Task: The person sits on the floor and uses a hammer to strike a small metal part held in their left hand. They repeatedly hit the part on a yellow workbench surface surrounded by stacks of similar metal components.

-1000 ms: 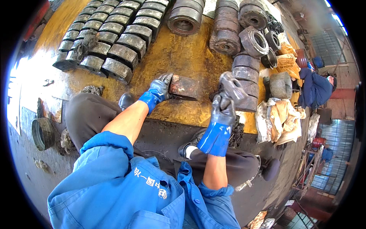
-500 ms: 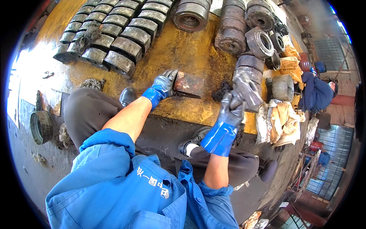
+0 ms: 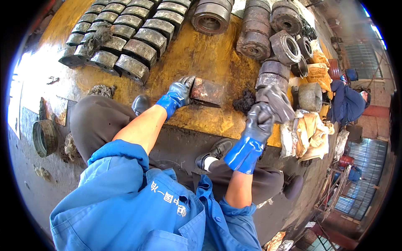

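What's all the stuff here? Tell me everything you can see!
Metal blocks: four rows, grey, upper left
Round metal parts: many, grey-brown, top middle to upper right
Loose ring: one, grey, far left
Rusty block: one, reddish-brown, centre
Blurry rag: one, grey, right of centre
Fuzzy clumps: several, grey to black, scattered
Yellow surface: one, stained, beneath
Sacks: several, tan, right
Co-worker: one, dark-blue clothes, far right
Left hand: one, grey-and-blue glove, touching rusty block
Right hand: one, similar glove, holding rag
Shoes: at least two, black, middle
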A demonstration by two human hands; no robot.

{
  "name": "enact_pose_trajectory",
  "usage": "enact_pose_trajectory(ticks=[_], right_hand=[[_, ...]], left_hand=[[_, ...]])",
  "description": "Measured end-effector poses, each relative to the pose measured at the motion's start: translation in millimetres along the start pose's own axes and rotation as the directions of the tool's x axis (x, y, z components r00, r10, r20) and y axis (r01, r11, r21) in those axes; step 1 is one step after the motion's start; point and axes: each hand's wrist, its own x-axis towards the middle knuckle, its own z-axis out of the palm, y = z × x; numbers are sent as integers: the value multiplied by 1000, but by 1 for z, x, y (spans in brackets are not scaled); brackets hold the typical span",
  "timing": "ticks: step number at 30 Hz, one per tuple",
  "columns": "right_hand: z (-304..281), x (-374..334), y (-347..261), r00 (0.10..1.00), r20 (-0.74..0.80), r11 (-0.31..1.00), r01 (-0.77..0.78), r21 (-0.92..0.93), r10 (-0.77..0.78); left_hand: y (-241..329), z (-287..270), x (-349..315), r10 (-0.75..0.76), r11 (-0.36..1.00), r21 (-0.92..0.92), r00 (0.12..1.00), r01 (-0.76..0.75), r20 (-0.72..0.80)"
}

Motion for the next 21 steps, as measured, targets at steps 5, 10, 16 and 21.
enact_pose_trajectory(ticks=[5, 10, 16, 21], right_hand=[[10, -39, 76, 914, 94, 918, -386, -96, 394], [12, -49, 68, 710, 310, 772, -545, -326, 632], [-4, -6, 3, 948, 26, 904, -310, 294, 316], [23, -53, 34, 850, 442, 807, 35, -589, 285]], left_hand=[[6, 1, 6, 16, 997, -77, 1000, -15, 9], [4, -8, 9, -1, 1000, -29, 1000, 1, -14], [7, -9, -2, -1, 997, -81, 997, 7, 72], [5, -3, 0, 28, 995, -90, 997, -34, -68]])
